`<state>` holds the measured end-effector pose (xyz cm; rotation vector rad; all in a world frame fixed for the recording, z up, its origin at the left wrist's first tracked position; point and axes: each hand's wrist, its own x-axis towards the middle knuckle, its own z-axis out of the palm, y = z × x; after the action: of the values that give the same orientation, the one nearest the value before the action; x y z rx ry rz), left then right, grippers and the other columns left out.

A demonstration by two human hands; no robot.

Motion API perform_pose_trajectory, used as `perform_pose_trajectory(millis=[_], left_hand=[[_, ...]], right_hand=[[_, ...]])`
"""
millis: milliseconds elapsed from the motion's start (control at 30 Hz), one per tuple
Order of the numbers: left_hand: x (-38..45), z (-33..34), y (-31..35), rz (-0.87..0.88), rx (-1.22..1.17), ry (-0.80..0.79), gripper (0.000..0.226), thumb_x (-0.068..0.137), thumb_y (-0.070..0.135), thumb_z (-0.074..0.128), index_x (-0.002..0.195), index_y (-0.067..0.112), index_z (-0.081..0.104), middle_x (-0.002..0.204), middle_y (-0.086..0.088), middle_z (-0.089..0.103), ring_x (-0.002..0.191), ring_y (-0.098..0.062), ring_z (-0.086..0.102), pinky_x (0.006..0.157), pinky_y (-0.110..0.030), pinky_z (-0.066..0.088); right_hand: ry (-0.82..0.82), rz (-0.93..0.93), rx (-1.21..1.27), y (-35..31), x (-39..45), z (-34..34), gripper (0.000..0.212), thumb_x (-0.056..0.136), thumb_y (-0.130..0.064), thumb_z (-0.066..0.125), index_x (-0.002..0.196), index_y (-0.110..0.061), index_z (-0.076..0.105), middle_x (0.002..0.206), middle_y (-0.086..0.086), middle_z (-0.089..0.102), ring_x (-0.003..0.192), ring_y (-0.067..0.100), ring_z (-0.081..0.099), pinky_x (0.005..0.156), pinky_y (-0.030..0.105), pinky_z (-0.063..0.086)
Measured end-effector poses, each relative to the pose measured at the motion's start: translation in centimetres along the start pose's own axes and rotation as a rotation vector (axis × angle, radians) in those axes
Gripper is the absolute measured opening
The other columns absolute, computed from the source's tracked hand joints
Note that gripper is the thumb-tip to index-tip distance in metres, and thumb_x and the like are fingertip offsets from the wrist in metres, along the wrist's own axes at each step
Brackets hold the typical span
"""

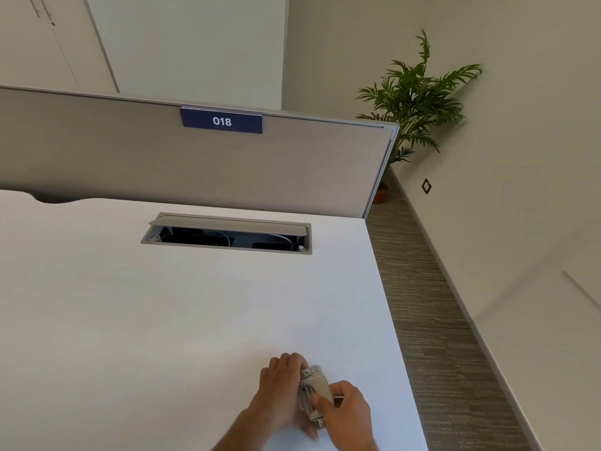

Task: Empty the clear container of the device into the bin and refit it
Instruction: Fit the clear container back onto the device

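Observation:
A small beige and metal device (314, 385) lies on the white desk (162, 320) near its front right corner. My left hand (281, 385) grips its left side, fingers curled over the far end. My right hand (344, 408) holds its near right side, thumb pressed on the beige top. The clear container cannot be made out between my hands. No bin is in view.
An open cable hatch (227, 234) is set into the desk further back. A grey partition (195, 164) with a blue "018" label (221, 121) closes the far edge. To the right lie carpeted floor (432, 320), a potted plant (413, 102) and the wall.

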<state>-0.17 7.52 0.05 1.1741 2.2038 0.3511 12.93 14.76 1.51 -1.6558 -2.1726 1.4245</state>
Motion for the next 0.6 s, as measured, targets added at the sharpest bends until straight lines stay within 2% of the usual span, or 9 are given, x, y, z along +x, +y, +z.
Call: perform_pose_trajectory(millis=[67, 167, 200, 267, 333, 467, 600], left_hand=[[-0.3, -0.3, -0.1, -0.01, -0.132, 0.003, 0.094, 0.05, 0.04, 0.096, 0.126, 0.027, 0.043, 0.121, 0.006, 0.052, 0.108, -0.016, 0.048, 0.088, -0.03, 0.04], [-0.5, -0.8, -0.5, -0.036, -0.46, -0.007, 0.084, 0.065, 0.016, 0.09, 0.137, 0.021, 0.048, 0.119, 0.001, 0.06, 0.099, -0.018, 0.061, 0.096, -0.03, 0.053], [-0.5, -1.0, -0.6, -0.057, -0.568, 0.002, 0.072, 0.071, 0.008, 0.087, 0.135, 0.017, 0.054, 0.117, -0.003, 0.063, 0.097, -0.022, 0.066, 0.096, -0.034, 0.056], [-0.7, -1.3, -0.6, -0.108, -0.797, 0.016, 0.039, 0.082, -0.004, 0.074, 0.117, 0.014, 0.07, 0.108, -0.008, 0.071, 0.1, -0.028, 0.072, 0.093, -0.043, 0.061], [-1.1, -1.5, -0.3, -0.138, -1.003, 0.003, 0.025, 0.094, -0.006, 0.061, 0.103, 0.012, 0.076, 0.099, -0.012, 0.075, 0.094, -0.027, 0.075, 0.084, -0.04, 0.064], [-1.3, -1.5, 0.1, -0.153, -1.101, 0.035, 0.027, 0.103, 0.002, 0.052, 0.099, 0.01, 0.077, 0.086, -0.01, 0.079, 0.076, -0.02, 0.076, 0.069, -0.033, 0.063], [-1.2, -0.8, 0.6, -0.214, -1.041, 0.168, 0.035, 0.1, -0.001, 0.055, 0.082, 0.017, 0.08, 0.078, -0.008, 0.08, 0.071, -0.025, 0.078, 0.065, -0.041, 0.066]], right_hand=[[0.008, -0.004, 0.018, 0.3, -0.1, -0.1, 0.018, 0.078, -0.029, 0.079, 0.077, -0.024, 0.061, 0.092, 0.0, 0.072, 0.079, 0.009, 0.067, 0.064, 0.017, 0.047], [0.011, 0.0, 0.057, 0.6, -0.3, -0.4, 0.019, 0.078, -0.028, 0.081, 0.08, -0.017, 0.064, 0.094, 0.005, 0.074, 0.083, 0.014, 0.069, 0.068, 0.021, 0.05], [0.009, -0.002, 0.068, 0.7, -0.2, -0.6, 0.021, 0.078, -0.028, 0.081, 0.081, -0.016, 0.065, 0.093, 0.005, 0.075, 0.084, 0.016, 0.07, 0.07, 0.023, 0.051], [0.007, -0.006, 0.098, 0.7, -0.1, -1.0, 0.021, 0.079, -0.026, 0.082, 0.077, -0.015, 0.065, 0.088, 0.007, 0.076, 0.084, 0.021, 0.071, 0.076, 0.029, 0.056], [-0.002, -0.014, 0.116, 0.5, 0.0, -1.4, 0.02, 0.079, -0.023, 0.082, 0.075, -0.014, 0.065, 0.085, 0.01, 0.077, 0.084, 0.025, 0.072, 0.078, 0.035, 0.058], [-0.016, -0.023, 0.122, 0.1, 0.0, -1.8, 0.019, 0.078, -0.023, 0.083, 0.074, -0.014, 0.067, 0.079, 0.006, 0.077, 0.081, 0.025, 0.075, 0.077, 0.037, 0.061], [-0.028, -0.019, 0.119, -0.3, -0.5, -1.6, 0.022, 0.077, -0.022, 0.084, 0.072, -0.016, 0.064, 0.083, 0.01, 0.078, 0.081, 0.025, 0.075, 0.077, 0.039, 0.063]])
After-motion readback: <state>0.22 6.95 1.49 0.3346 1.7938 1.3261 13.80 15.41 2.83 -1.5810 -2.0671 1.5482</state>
